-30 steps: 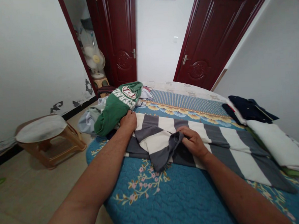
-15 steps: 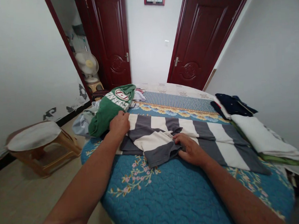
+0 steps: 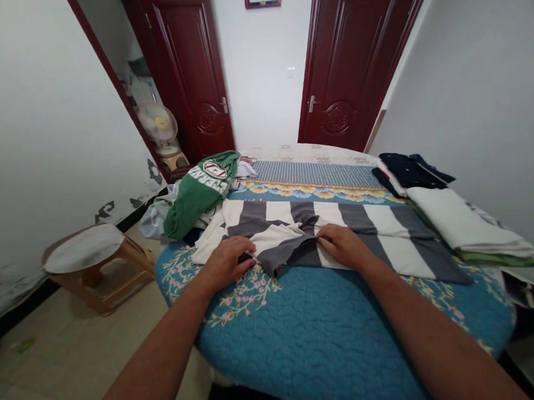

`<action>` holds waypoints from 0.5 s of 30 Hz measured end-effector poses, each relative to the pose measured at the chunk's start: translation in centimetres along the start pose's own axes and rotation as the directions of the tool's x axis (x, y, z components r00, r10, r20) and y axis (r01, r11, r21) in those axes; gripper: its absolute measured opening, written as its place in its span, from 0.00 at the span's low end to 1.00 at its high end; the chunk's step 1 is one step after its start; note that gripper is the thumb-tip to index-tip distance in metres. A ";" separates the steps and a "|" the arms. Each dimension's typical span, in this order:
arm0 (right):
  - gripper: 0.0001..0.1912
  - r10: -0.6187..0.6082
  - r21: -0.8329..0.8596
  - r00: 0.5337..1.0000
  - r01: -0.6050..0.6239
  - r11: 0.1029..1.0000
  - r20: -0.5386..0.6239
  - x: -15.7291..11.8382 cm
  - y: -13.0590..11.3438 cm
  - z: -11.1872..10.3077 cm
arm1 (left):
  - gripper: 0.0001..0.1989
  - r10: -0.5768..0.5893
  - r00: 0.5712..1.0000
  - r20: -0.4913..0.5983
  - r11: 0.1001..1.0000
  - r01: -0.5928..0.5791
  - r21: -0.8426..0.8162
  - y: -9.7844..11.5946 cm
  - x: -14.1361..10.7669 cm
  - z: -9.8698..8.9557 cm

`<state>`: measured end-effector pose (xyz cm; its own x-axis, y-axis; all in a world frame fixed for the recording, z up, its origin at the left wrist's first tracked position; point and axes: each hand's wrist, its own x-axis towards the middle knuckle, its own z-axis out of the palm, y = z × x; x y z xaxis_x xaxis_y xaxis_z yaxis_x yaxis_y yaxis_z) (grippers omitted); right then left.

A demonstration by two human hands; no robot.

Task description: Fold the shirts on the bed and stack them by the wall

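Note:
A grey and white striped garment (image 3: 386, 226) lies in a long flat shape across the blue quilted table cover (image 3: 329, 323), with a bunched, folded-over part at its left. My right hand (image 3: 342, 243) pinches the dark edge of that bunched part. At its left lower edge is my left hand (image 3: 230, 262), thumb and fingers apart, touching the cloth near a cream-coloured section. Beyond my left hand lies a green garment with white lettering (image 3: 199, 198), heaped on other clothes.
Folded white and green cloths (image 3: 471, 220) and dark navy clothes (image 3: 414, 170) lie at the table's right. A stool (image 3: 89, 250) stands left of the table. Behind are a fan (image 3: 158, 122) and two dark red doors (image 3: 349, 56).
My left hand has moved from the garment's far left edge toward me, and its fingers have opened. The cream section at left is now spread out. The view has shifted slightly.

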<state>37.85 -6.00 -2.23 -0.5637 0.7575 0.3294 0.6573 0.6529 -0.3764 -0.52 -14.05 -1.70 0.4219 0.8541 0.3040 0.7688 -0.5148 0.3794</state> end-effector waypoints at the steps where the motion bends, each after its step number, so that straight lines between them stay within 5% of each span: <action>1: 0.11 -0.025 0.011 0.999 0.025 1.000 0.034 -0.1 -0.1 -0.3 | 0.11 -0.001 1.000 -0.006 1.000 0.001 0.007 0.0 0.1 0.0; 7: 0.10 -0.140 0.093 0.990 0.138 0.986 0.022 -0.6 -2.8 -1.6 | 0.23 0.068 0.996 -0.059 0.989 -0.059 0.136 1.7 0.0 0.8; 9: 0.08 -0.158 0.104 0.987 0.157 0.982 0.004 -0.6 -3.9 -1.2 | 0.20 0.084 0.995 -0.053 0.988 -0.077 0.132 2.3 0.0 1.2; 12: 0.07 -0.193 0.129 0.980 0.187 0.974 0.038 -0.5 -4.8 -0.3 | 0.13 0.076 0.995 -0.072 0.997 -0.076 0.007 2.6 0.2 1.2; 15: 0.07 -0.203 0.162 0.977 0.189 0.968 0.071 -0.5 -4.6 0.3 | 0.15 -0.087 0.984 -0.153 0.973 0.051 -0.225 2.2 0.3 0.3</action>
<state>34.98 -9.38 -0.93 -0.7193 0.6077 0.3366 0.4489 0.7764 -0.4424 1.47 -14.88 -1.06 0.2755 0.8742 0.3999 0.6612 -0.4743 0.5812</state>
